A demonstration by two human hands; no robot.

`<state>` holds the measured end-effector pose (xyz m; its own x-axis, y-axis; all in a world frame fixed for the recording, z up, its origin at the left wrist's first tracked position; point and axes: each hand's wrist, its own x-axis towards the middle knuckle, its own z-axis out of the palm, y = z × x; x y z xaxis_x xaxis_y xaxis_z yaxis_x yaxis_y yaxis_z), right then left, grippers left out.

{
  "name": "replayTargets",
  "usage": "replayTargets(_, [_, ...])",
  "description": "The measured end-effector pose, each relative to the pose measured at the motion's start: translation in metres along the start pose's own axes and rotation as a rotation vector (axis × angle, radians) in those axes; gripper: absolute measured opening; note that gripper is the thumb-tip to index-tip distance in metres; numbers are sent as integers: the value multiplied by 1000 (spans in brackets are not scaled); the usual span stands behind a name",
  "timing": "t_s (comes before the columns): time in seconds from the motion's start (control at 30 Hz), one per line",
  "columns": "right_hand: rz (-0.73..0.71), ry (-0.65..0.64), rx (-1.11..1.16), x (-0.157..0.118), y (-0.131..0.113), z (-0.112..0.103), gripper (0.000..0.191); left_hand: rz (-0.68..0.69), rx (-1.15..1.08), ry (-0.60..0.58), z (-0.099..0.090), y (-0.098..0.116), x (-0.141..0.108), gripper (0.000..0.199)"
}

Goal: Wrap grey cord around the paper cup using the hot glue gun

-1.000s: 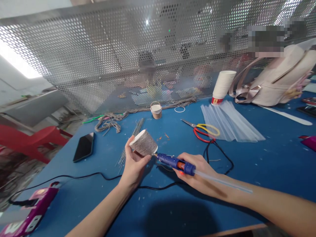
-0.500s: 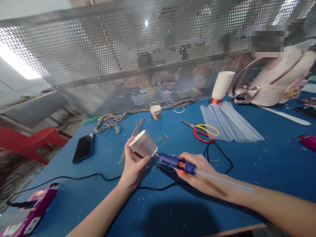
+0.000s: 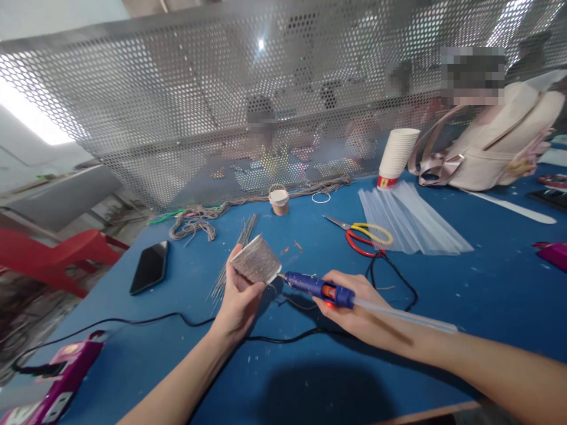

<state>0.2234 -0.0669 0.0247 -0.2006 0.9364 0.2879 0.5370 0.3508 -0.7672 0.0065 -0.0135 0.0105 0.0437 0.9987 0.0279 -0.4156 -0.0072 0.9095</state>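
Tilted in my left hand (image 3: 239,304) is a paper cup (image 3: 257,261) wrapped in grey cord, its white rims showing at both ends. My fingers and thumb close around it. My right hand (image 3: 349,307) grips a blue hot glue gun (image 3: 316,287), with a clear glue stick (image 3: 407,317) running out of its back over my wrist. The gun's nozzle points left, at or very near the cup's lower right edge. A thin loose end of grey cord (image 3: 299,304) hangs below the nozzle. A red light glows under the gun.
Scissors (image 3: 358,231) and clear glue sticks (image 3: 416,221) lie to the right, before stacked paper cups (image 3: 396,158). A small basket (image 3: 279,200) stands behind. Wires (image 3: 234,254), a phone (image 3: 150,267) and a purple power strip (image 3: 66,378) are left. A black cable (image 3: 287,339) crosses the table.
The cup has turned in my left hand, so less of its white opening shows. The glue gun has shifted slightly right, still close to the cup's edge.
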Motion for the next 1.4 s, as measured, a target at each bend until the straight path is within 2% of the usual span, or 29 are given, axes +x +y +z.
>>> replayTargets(0.13, [17,7,26,0,1,0,10,-14,-12,-26,2,4,0,79])
replayTargets(0.5, [-28,18,23,-1,0,0,8,-48,-27,5,2,3,-2,83])
replayTargets(0.77, [-5,1,54,-2,-1,1,9,-51,-24,-49,-4,2,-1,82])
replayTargets(0.97, [66,-16,88,0,-3,-4,14,-72,-42,-85,-6,2,-2,84])
replayTargets(1.17, [32,-4,109,-2,-4,-2,14,-90,-64,-83,-4,3,-1,86])
replayTargets(1.4, [71,-20,95,1,-8,-5,16,-134,-108,-88,-1,9,-2,85])
